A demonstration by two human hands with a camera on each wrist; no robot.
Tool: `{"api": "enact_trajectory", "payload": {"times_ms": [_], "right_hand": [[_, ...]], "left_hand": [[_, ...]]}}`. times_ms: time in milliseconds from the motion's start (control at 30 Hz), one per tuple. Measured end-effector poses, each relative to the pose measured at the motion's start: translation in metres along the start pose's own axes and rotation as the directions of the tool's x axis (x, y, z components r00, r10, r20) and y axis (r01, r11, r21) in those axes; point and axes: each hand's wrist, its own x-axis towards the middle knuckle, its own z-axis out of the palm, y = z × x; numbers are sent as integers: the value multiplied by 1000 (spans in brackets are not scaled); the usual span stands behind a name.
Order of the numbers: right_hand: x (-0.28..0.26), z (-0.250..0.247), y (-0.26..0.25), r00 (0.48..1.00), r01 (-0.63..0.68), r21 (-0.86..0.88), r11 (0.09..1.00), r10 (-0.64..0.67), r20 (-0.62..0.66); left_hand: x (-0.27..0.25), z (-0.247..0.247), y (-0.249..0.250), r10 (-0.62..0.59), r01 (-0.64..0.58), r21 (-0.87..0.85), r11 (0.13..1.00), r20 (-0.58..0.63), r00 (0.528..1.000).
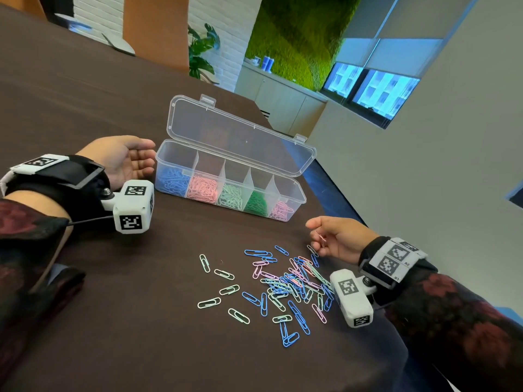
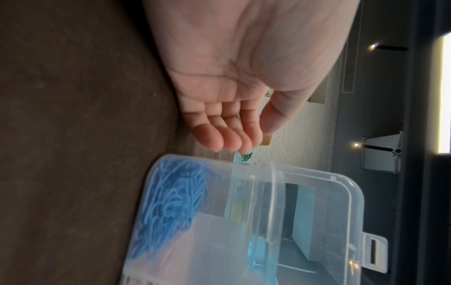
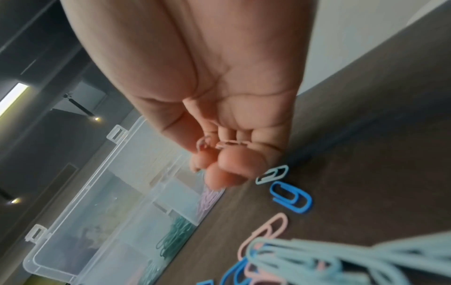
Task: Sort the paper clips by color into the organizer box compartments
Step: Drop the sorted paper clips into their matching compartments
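Across the table (image 1: 113, 335), the organizer box (image 1: 294, 193) lies lengthwise left-to-right.

A dark brown table (image 1: 85, 103) fills the left and lower part of the head view, its far edge running toward the upper middle. At the upper left stand two orange panels (image 1: 155, 26), and a white brick wall (image 1: 226, 38) shows between and beside them. A leafy potted plant (image 1: 202, 52) sits at the upper middle, just right of the larger panel. A green moss wall (image 1: 297, 38) covers the upper centre, above pale cabinets (image 1: 283, 100) whose top carries small blue items (image 1: 267, 63), too small to identify. At the upper right are windows (image 1: 373, 86) with grey roller blinds (image 1: 396, 32), and a plain pale wall (image 1: 424, 179) fills the right side
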Motion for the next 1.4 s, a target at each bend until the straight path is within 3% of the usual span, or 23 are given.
{"api": "enact_trajectory", "payload": {"times_ms": [67,133,167,233,267,333,400,533,600,700,800,867,933,1000,1033,1067,1133,1167,1200,1400], "right_hand": [[-1,2,-1,1000,-18,-58,998,17,-12],[-1,4,-2,1000,-22,-264,964,19,-14],[-2,6,-3,1000,-8,-447,894,7,-4],[-3,9,-5,999,41,-775,631,-7,47],[-3,12,-5,998,63,-856,513,-5,70],[-3,15,-5,996,86,-913,400,-9,90],[-4,18,-5,994,103,-932,346,-14,104],[-8,15,-4,995,89,-929,360,3,96],[-10,12,-2,997,69,-853,518,-11,74],[-11,7,1,997,78,-446,892,-58,59],[-16,4,0,997,41,-41,998,-39,67],[-19,2,-1,994,-24,116,993,12,109],[-22,2,0,986,-61,139,988,38,164],[-26,6,0,985,-44,-9,999,45,166],[-29,8,0,989,-17,-177,984,43,142],[-31,10,0,993,16,-396,918,32,114],[-34,12,4,996,69,-782,620,-1,87],[-35,12,6,996,85,-873,480,-12,91],[-35,12,8,996,86,-911,403,-12,88],[-37,6,9,996,63,-917,393,29,81]], "left_hand": [[-1,0,1,-3,3,1,1000,-1,1000],[0,1,1,-6,6,1,1000,-2,1000],[0,1,1,-7,7,1,1000,-1,1000],[0,1,0,-9,9,1,1000,-1,1000],[0,1,0,-9,9,1,1000,0,1000],[1,1,0,-10,10,0,1000,2,1000],[0,1,1,-11,11,0,1000,0,1000],[0,0,0,-10,10,-6,1000,-2,1000],[1,0,0,-7,7,-13,1000,-2,1000],[2,0,-1,-5,5,-19,1000,-5,1000],[3,0,-1,-2,2,-21,1000,-7,1000],[2,0,0,-2,2,-20,1000,-7,1000],[2,0,-1,-5,5,-15,1000,-4,1000],[2,0,-1,-7,7,-15,1000,0,1000],[2,0,-1,-7,7,-18,1000,1,1000],[2,-1,-1,-6,6,-20,1000,2,1000],[2,-1,-1,-6,6,-19,1000,3,1000],[2,-1,0,-7,7,-19,1000,2,1000],[2,-1,0,-7,7,-19,1000,1,1000],[1,-1,0,-6,6,-25,1000,3,1000]]}}
